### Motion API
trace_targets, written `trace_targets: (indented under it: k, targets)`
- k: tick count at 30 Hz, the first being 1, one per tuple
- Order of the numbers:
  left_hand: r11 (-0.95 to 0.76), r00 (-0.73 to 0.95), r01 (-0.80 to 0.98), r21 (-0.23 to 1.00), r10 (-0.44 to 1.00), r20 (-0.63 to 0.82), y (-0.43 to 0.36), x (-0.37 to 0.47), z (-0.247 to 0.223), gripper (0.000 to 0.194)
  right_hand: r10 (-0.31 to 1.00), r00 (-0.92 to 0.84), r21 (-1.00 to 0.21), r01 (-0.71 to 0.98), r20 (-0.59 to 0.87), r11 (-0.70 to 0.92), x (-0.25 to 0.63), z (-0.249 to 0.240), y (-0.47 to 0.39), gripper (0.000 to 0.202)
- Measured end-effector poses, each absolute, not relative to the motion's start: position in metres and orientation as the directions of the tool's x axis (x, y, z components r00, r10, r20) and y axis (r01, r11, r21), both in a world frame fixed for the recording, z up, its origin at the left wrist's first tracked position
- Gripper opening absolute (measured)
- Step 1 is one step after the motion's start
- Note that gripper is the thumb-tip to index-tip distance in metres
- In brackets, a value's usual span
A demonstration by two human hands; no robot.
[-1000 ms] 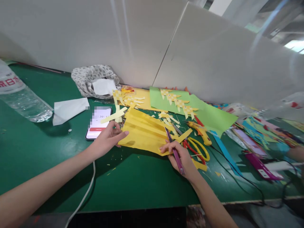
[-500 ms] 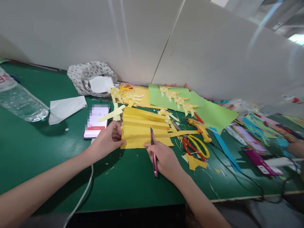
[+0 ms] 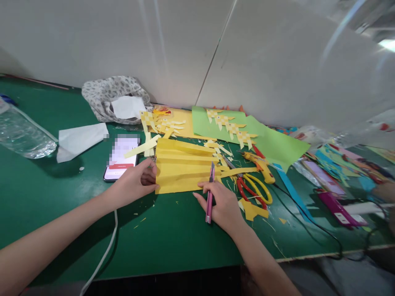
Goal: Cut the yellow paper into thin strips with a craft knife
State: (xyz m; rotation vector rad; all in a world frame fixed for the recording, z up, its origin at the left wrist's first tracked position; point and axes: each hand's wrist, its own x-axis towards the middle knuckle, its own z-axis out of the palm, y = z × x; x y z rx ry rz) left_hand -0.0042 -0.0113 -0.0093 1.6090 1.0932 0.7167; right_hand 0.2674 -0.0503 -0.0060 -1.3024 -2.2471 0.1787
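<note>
A folded sheet of yellow paper [image 3: 182,168] lies on the green table with creases running across it. My left hand [image 3: 135,183] pinches the sheet at its lower left edge, thumb in front and fingers curled behind. A pink utility knife [image 3: 210,201] rests in my right hand [image 3: 224,205], blade pointing up and away over the right part of the sheet. My right thumb and index finger are by the paper's lower right edge; whether they press on it, I cannot tell. Just right of the sheet are scissors [image 3: 262,190] and a thin yellow strip [image 3: 237,172].
A phone [image 3: 121,158] lies left of the paper, a water bottle [image 3: 26,131] farther left. Behind are a patterned cloth bag [image 3: 115,88] and green paper [image 3: 271,142] with woven fish. A yellow glue gun [image 3: 262,166] lies to the right; another person's hand [image 3: 384,192] is far right.
My right hand has slid to the right along the paper's lower edge, carrying the utility knife. My left hand keeps its pinch on the left edge. The view has shifted slightly.
</note>
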Motion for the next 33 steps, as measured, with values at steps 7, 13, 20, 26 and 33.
trace_targets:
  k: [7,13,20,26,33]
  targets:
    - [-0.076,0.373,0.354,0.932,0.925,-0.067,-0.013,-0.002,-0.007,0.026,0.785,-0.524,-0.400,0.676,0.329,0.619,0.269,-0.008,-0.036,0.013]
    - [-0.023,0.353,0.298,0.954,0.932,-0.087,-0.020,0.006,-0.007,0.053,0.827,-0.471,-0.403,0.722,0.308,0.562,0.260,-0.005,-0.031,0.013]
    - [-0.019,0.285,0.320,0.947,0.955,-0.077,-0.020,0.009,-0.010,0.037,0.793,-0.485,-0.289,0.751,0.368,0.594,0.236,-0.004,-0.027,0.010]
    - [-0.051,0.316,0.366,0.929,0.946,-0.072,-0.017,0.007,-0.015,0.032,0.773,-0.537,-0.252,0.740,0.337,0.624,0.215,-0.009,-0.019,0.009]
    - [-0.046,0.309,0.409,0.911,0.947,-0.091,-0.016,0.009,-0.015,0.031,0.817,-0.511,-0.205,0.799,0.267,0.566,0.231,-0.009,-0.009,0.026]
